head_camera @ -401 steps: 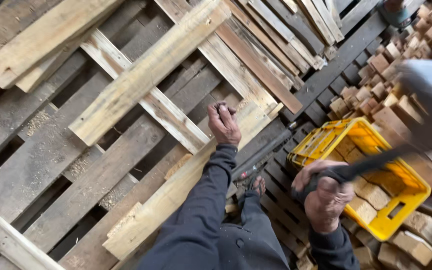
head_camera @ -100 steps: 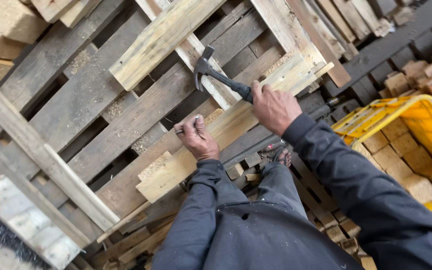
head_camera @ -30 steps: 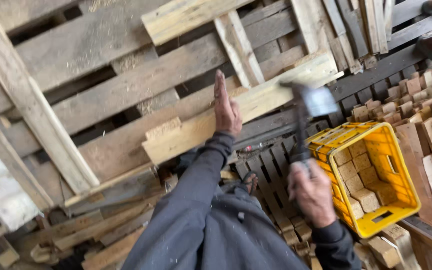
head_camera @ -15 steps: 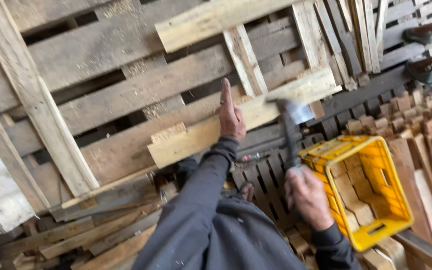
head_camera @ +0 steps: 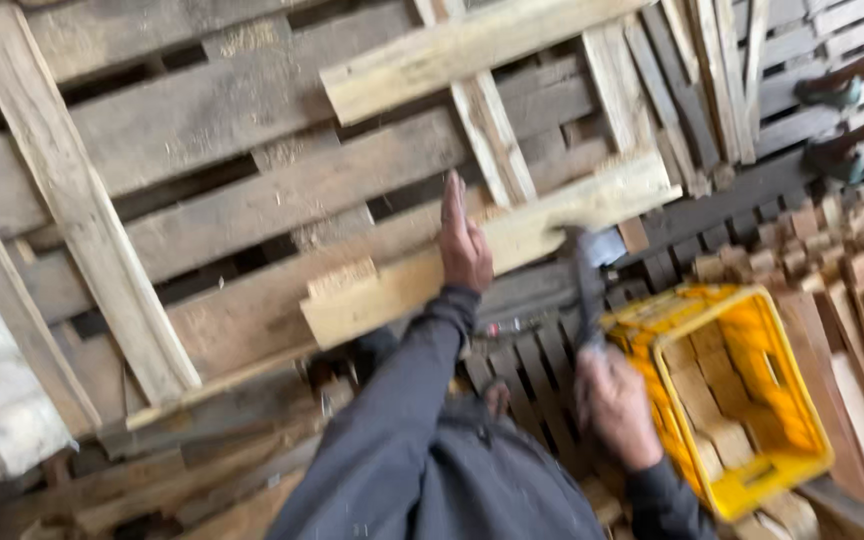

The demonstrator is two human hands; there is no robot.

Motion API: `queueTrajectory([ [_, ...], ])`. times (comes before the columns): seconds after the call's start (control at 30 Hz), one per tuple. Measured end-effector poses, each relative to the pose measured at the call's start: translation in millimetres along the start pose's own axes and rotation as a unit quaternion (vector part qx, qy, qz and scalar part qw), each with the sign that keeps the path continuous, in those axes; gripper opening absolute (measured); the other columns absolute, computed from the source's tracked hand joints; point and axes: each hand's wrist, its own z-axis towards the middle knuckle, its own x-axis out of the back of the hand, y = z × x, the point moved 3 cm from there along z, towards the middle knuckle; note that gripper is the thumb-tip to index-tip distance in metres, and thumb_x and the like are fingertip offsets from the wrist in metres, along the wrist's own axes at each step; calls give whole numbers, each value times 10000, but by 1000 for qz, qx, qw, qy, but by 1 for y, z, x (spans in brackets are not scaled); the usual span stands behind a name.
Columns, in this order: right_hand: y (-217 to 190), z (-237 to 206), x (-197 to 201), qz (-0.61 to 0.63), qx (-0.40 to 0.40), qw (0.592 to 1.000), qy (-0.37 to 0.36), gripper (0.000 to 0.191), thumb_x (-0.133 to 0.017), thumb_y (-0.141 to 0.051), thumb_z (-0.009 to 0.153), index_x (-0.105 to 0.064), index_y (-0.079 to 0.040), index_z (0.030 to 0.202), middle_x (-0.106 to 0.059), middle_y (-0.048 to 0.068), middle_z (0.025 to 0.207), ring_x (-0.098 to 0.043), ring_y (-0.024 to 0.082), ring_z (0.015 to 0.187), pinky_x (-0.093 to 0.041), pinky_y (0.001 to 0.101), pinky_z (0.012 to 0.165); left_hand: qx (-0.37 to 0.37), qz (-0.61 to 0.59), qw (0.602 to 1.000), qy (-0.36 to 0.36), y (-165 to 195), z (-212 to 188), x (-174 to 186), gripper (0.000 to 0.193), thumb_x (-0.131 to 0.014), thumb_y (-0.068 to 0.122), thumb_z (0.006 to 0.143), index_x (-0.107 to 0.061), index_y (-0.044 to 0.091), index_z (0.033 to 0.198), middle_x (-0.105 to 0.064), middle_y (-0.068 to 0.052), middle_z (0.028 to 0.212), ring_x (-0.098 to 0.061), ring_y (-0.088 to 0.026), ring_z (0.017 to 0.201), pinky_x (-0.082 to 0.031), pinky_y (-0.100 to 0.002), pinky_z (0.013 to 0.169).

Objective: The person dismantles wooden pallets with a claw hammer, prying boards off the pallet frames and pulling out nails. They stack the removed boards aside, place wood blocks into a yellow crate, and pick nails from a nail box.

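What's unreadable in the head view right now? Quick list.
- Hammer: head and handle smeared by motion blur; which face meets the plank cannot be told.
- Right hand: blurred, grip detail lost.
- Left hand: palm against the plank, so what lies under it is hidden.
- Yellow crate: floor covered by wood blocks.
- Person's legs: hidden by their own torso.

Motion blur smeared the hammer (head_camera: 586,268); the form of its head could not be resolved. The right hand (head_camera: 615,402) was equally blurred, so its fingers could not be distinguished. The yellow crate (head_camera: 790,432) hid part of its wooden blocks. The bottom edge cut off the person's torso.
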Motion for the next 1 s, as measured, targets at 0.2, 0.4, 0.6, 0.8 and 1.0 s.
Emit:
queueTrajectory([
  [0.2, -64, -19, 82, 317, 371, 870, 68, 557, -611, -573, 1053, -601, -17, 1012, -600, 87, 777, -608, 197, 629, -551, 357, 635, 44, -69, 997, -9, 2, 7, -9, 841, -262, -214, 861, -190, 51, 1655, -263, -212, 1703, -347, -346, 1568, -342, -379, 1296],
  [0.4, 1, 12, -22, -12, 43, 998, 44, 451, -637, -512, 963, -571, -71, 895, -488, 16, 654, -469, 128, 552, -433, 292, 488, 21, -50, 998, -15, 14, 6, -1, 842, -270, -209, 838, -209, 48, 1637, -289, -239, 1683, -376, -342, 1544, -356, -374, 1277],
  [0.6, 47, -13, -8, 97, -71, 991, 65, 361, -577, -394, 1004, -585, -50, 894, -531, 11, 609, -483, 102, 474, -419, 293, 436, 106, -185, 977, 8, -3, 20, -16, 608, -361, -95, 993, -415, -4, 1592, -467, -202, 1616, -488, -293, 1502, -385, -343, 1272],
  [0.8, 38, 5, -43, 130, 9, 991, 31, 315, -601, -353, 1009, -582, -55, 909, -544, -3, 623, -495, 87, 486, -415, 263, 448, 108, -218, 969, 44, 30, 5, 12, 421, -577, 70, 1011, -559, 1, 1426, -620, -162, 1394, -609, -238, 1286, -485, -341, 1115],
  [1.0, 3, 18, -65, 96, -13, 995, -31, 389, -669, -374, 968, -582, 3, 937, -511, 28, 619, -486, 117, 500, -406, 312, 452, -4, -342, 938, 61, 170, -53, 144, 199, -678, 61, 1033, -745, 56, 1220, -753, -101, 1145, -714, -177, 1020, -625, -351, 913],
])
